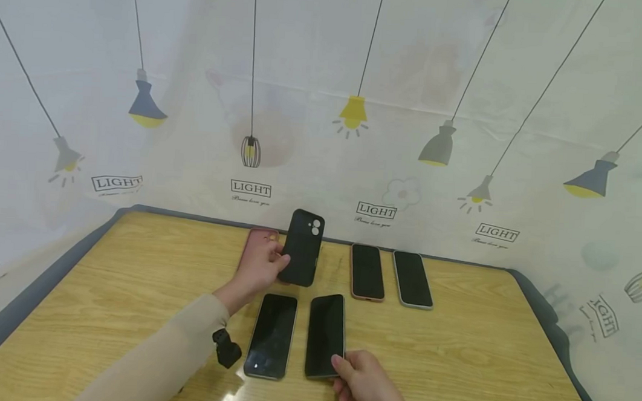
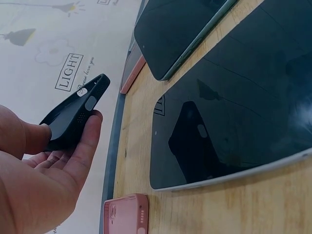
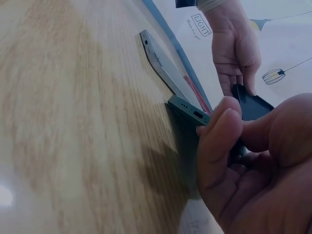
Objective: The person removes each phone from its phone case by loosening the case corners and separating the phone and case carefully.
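Black phone case is in the left hand, raised above the surface and farther out than the right hand. The left thumb and fingers pinch it near one lower corner, so it could, I think, turn or slip from so small a hold. The right hand grips a dark phone by its near corner, thumb on the screen. With the far end unsupported by fingers, this phone could slide out and knock on the surface — or bump the other phone, lying between the two hands.

The left wrist view shows the hollow inside of the case and its side opening, unclear from the head. The right wrist view shows the port and the gripped phone's lifted near edge, which the head view hides.
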Available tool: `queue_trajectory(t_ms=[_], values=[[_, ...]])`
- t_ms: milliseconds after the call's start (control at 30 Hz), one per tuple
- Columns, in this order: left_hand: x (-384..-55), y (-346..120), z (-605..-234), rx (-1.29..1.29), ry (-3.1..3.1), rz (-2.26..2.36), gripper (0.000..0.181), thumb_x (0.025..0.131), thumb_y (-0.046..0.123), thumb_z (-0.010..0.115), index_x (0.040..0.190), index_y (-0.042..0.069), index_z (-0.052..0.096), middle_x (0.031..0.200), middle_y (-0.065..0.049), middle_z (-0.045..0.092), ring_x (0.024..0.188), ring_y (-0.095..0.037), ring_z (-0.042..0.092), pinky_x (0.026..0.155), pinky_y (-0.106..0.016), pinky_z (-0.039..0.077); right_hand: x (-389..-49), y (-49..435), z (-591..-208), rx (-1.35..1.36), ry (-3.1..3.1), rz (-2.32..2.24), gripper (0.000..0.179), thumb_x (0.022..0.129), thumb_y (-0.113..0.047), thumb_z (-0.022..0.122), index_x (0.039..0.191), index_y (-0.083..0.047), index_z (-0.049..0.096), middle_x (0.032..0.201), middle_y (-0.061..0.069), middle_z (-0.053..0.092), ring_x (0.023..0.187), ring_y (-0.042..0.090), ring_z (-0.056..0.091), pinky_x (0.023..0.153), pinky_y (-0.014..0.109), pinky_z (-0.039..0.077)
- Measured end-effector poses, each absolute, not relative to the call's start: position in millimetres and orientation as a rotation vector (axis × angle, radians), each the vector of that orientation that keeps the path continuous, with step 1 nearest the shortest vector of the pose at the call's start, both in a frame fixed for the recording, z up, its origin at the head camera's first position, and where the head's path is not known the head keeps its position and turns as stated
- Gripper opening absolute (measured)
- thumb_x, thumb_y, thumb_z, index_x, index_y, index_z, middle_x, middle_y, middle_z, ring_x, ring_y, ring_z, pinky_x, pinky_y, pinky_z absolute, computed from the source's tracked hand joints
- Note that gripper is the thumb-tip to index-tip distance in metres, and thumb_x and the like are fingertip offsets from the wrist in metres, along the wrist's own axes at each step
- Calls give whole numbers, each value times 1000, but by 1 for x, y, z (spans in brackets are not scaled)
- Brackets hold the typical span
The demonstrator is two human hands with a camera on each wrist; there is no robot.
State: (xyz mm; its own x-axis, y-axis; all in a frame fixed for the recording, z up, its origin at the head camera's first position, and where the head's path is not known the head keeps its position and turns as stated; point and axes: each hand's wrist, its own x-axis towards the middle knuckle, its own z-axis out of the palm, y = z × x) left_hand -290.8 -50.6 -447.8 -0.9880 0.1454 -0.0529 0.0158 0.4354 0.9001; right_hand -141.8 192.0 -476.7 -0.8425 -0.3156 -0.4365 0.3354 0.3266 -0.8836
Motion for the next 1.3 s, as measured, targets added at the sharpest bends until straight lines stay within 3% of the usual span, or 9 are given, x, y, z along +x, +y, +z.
queue_trajectory(t_ms=[467, 733, 1033, 1300], values=[[-290, -51, -448, 127, 2570, 1588, 30, 106, 15, 58, 128, -6, 57, 130, -25, 60, 119, -38, 60, 84, -44, 54, -143, 194, -472, 18, 2188, -1245, 41, 108, -29, 56, 75, -7, 64, 58, 0, 58, 48, 11, 53, 51, 26, 50], [-291, -51, -452, 129, 2610, 1518, 33, 107, 17, 57, 129, -7, 59, 125, -26, 64, 114, -37, 62, 86, -46, 55, -143, 193, -467, -73, 2345, -1073, 47, 104, -29, 63, 61, -11, 58, 50, -3, 50, 41, 9, 47, 49, 27, 46], [-289, -48, -451, 78, 2562, 1532, 39, 108, 21, 56, 134, -8, 57, 131, -27, 63, 120, -39, 61, 93, -51, 54, -146, 190, -467, -53, 2391, -930, 47, 104, -25, 62, 61, -8, 58, 44, -4, 45, 38, 11, 44, 56, 28, 51], [-288, -44, -452, 81, 2522, 1529, 43, 109, 22, 55, 138, -9, 53, 134, -28, 60, 123, -41, 59, 98, -53, 52, -149, 192, -466, -14, 2381, -880, 45, 104, -26, 64, 63, -6, 60, 47, -2, 48, 39, 10, 47, 51, 27, 51]])
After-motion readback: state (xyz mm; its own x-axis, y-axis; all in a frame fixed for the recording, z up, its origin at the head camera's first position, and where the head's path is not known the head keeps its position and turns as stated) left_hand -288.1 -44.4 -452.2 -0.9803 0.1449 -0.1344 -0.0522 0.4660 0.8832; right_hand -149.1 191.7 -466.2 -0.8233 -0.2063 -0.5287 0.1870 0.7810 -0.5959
